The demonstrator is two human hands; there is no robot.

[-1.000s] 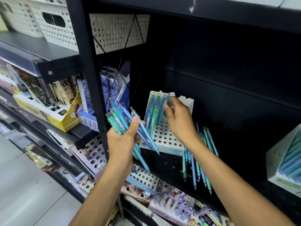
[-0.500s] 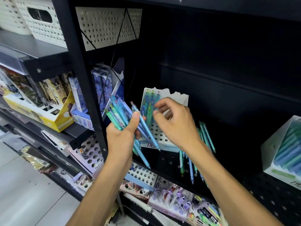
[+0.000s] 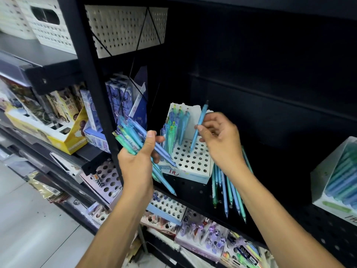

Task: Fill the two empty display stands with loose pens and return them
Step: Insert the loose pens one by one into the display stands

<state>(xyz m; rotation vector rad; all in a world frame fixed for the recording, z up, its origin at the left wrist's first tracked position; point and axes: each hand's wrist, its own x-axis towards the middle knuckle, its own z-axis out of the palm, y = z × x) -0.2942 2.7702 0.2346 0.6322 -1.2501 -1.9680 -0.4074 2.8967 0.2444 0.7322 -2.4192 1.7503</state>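
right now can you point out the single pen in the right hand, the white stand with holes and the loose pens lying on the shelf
single pen (image 3: 199, 126), head view, mid barrel
white stand (image 3: 195, 161), head view, bare holed top
loose pens (image 3: 225, 192), head view, middle of the pile

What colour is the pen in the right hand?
Light blue pen, held in the right hand; clearest in the head view.

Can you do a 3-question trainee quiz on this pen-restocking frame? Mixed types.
1. True or false: the right hand holds a single blue pen over the white stand.
2. What does the left hand hold?
A. a bundle of pens
B. a basket
C. nothing
3. Where do the loose pens lie relative to the stand?

Key: 1 true; 2 A; 3 on the shelf, to its right.
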